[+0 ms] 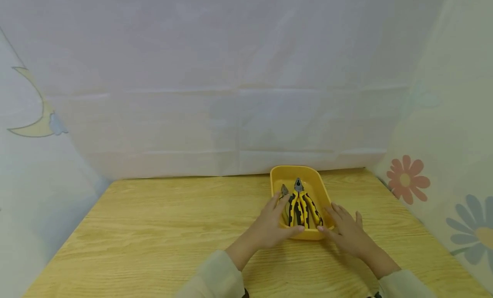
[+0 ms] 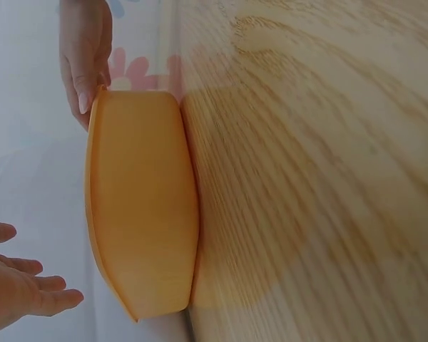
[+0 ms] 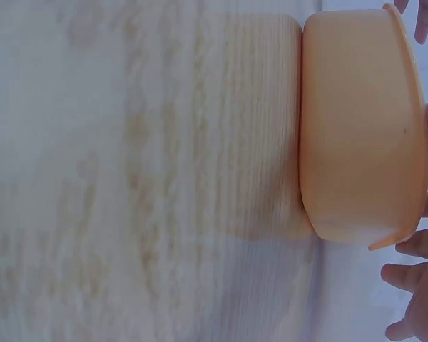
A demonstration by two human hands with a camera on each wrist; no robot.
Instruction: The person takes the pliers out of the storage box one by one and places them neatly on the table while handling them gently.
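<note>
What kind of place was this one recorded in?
Probably a small indoor tabletop set-up, perhaps arranged for recording: a wood-grain table, a creased pale sheet behind it, and side coverings printed with a moon and flowers.

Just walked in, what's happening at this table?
A person has both hands at a yellow bin with yellow-and-black pliers in it. The left hand is over the bin's near left side, fingers spread and apart from the rim in the left wrist view. The right hand is at the right rim, near the close corner. The bin sits upright on the wooden table, toward its right side.
</note>
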